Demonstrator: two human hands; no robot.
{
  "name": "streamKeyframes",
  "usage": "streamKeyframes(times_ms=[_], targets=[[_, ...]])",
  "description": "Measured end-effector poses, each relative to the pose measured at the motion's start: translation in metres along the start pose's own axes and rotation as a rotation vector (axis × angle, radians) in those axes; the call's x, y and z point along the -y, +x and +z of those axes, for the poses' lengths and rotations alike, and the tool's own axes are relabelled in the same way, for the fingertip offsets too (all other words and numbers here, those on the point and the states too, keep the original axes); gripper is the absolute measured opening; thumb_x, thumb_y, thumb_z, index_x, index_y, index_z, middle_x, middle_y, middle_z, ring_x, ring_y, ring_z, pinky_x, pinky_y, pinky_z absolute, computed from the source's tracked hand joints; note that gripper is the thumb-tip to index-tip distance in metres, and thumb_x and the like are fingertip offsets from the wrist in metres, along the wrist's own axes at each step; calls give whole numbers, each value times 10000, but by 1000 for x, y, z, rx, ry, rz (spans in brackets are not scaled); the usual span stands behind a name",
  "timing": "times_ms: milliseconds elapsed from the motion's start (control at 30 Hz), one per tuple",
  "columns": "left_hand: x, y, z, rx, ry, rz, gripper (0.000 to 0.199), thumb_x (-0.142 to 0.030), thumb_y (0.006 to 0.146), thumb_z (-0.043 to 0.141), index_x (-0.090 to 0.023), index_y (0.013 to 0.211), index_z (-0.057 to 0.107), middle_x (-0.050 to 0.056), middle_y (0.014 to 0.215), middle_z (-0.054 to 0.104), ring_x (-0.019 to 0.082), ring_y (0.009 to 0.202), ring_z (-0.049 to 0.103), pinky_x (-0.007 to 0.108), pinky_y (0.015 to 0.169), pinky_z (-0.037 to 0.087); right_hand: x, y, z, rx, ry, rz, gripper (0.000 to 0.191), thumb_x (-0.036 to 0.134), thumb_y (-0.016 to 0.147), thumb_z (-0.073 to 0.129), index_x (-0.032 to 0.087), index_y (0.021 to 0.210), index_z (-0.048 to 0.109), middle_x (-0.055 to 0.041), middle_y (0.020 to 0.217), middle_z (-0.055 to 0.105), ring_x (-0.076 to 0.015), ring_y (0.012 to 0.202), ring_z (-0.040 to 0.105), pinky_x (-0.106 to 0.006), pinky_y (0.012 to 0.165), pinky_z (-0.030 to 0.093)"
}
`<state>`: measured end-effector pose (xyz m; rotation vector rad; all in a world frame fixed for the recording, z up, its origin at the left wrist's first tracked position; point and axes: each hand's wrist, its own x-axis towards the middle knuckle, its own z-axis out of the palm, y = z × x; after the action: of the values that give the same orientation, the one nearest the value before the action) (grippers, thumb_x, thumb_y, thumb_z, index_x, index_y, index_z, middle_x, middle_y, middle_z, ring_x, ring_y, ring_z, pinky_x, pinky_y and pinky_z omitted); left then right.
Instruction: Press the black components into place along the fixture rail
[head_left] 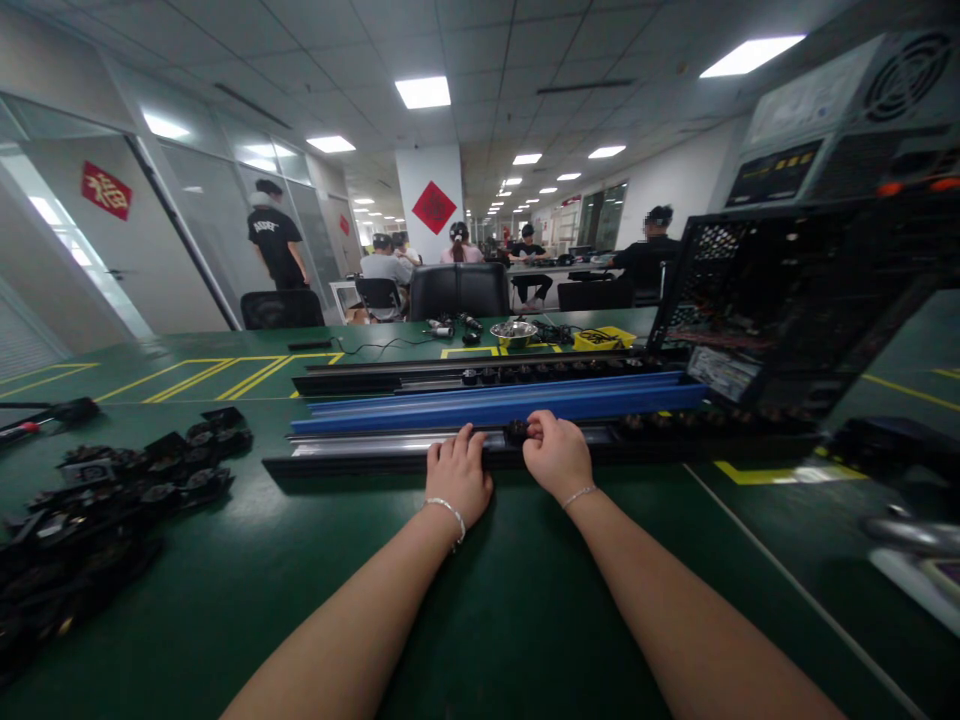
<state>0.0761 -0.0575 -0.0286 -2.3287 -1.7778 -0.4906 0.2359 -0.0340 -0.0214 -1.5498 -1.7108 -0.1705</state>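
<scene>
A long black channel rail (337,467) with a silvery inside lies across the green table in front of me. My left hand (457,475) rests on its front edge, fingers stretched over the channel and holding nothing. My right hand (559,455) has its fingers pinched on a small black part (515,432) that sits at the channel. Farther right, several similar black parts (675,424) are lined up along the same rail. Just behind lies a blue rail (465,405), and beyond it another black rail (345,384) with a row of small dark parts.
Loose black parts (150,480) are heaped on the left. A metal bowl (514,333), a yellow tray (604,339) and cables lie toward the back. On the right stands an open computer case (750,300). Black chairs (459,292) and several people are beyond the table.
</scene>
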Motion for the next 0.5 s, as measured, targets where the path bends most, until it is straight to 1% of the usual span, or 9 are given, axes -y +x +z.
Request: streamKeyframes(times_ms=[100,300,500], targets=[[-1,0,0,2,-1,4,530,-288,742,499,-251,1263,408,64,1414,341,252,1207,367,454,1016,228,0,0,0,15,3,-13,295,100,623,437,185,872,570,-18,756,665,-167,748,577,-297,824,393],[-3,-1,1,8,-17,64,540,-276,716,527,-319,1243,420,47,1433,303,292,1317,197,549,1031,140,0,0,0,55,42,-24,304,78,632,426,182,877,571,-23,787,672,-168,785,584,-305,862,377],[-4,-1,-2,27,-17,94,557,-289,712,549,-377,1247,420,45,1461,245,331,1332,151,600,1012,118,1,0,0,121,73,-35,317,60,655,408,192,893,571,-11,819,678,-153,809,596,-291,867,385]])
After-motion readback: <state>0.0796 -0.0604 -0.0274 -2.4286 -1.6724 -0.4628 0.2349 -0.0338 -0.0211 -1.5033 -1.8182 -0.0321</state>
